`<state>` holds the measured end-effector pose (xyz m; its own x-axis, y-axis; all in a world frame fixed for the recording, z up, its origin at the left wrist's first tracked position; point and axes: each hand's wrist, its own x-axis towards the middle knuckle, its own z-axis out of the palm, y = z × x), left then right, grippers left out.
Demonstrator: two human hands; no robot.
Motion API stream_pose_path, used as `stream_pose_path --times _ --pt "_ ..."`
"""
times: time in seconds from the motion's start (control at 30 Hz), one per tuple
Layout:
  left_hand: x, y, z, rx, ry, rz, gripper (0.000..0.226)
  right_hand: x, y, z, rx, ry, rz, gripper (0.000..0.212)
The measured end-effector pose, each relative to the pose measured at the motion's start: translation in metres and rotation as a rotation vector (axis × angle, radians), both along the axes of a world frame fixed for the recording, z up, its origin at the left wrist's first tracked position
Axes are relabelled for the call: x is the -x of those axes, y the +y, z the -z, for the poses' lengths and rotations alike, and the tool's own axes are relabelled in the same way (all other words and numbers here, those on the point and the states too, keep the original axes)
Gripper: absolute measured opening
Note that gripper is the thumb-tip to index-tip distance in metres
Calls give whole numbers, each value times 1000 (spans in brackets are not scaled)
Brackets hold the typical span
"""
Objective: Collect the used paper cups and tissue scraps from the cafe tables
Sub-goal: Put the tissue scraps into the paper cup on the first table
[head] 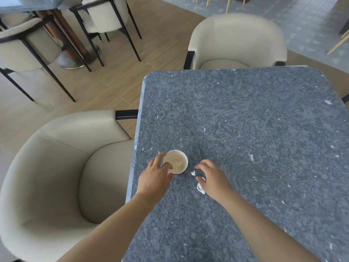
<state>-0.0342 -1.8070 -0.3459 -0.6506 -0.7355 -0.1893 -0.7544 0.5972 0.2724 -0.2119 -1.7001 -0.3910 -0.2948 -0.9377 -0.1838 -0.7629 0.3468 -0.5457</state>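
My left grip (155, 178) clasped the paper cup (177, 161) at the counter (264, 129) edge. My right grip (213, 176) covered the tissue scraps (201, 188) beside it; I could not tell if it pinched them. I judged it best to gather every scrap and keep the cup upright.

Speckled blue-grey table (264, 129), cream cup (176, 161), white tissue scraps (200, 188), beige chairs (56, 167).

Desk (245, 129): paper cup (176, 162) stands on it, close to the left edge, toward the near side.
Tissue scraps (200, 188): on the desk, just right of the paper cup.
Left hand (156, 176): at the cup's near-left side, thumb inside the rim.
Right hand (212, 176): over the tissue scraps.
Near chair (56, 167): left of the desk, against its edge.
Far chair (238, 38): behind the desk's far edge.
Further chairs (102, 16): far left, behind the near chair.
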Motion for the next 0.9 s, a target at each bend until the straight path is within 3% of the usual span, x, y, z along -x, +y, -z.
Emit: stream_pose_path --times 0.17,0.4,0.5,0.6,0.7,0.9 --pt "2 0 2 -49 -4 5 26 0 -7 11 -93 56 -11 32" --pt "1 1 2 -67 -1 34 27 0 -7 14 -98 87 -17 11" --pt "0 2 3 -73 -1 35 26 0 -7 5 -35 44 67 10" --pt "-1 5 2 -66 -6 42 24 0 -9 -16 148 8 160 9" --pt "-1 13 1 -57 -9 50 23 -10 -12 -36 293 -1 138 4" --pt "-8 26 0 -66 -23 65 29 -23 -1 -37 203 -12 63 19"
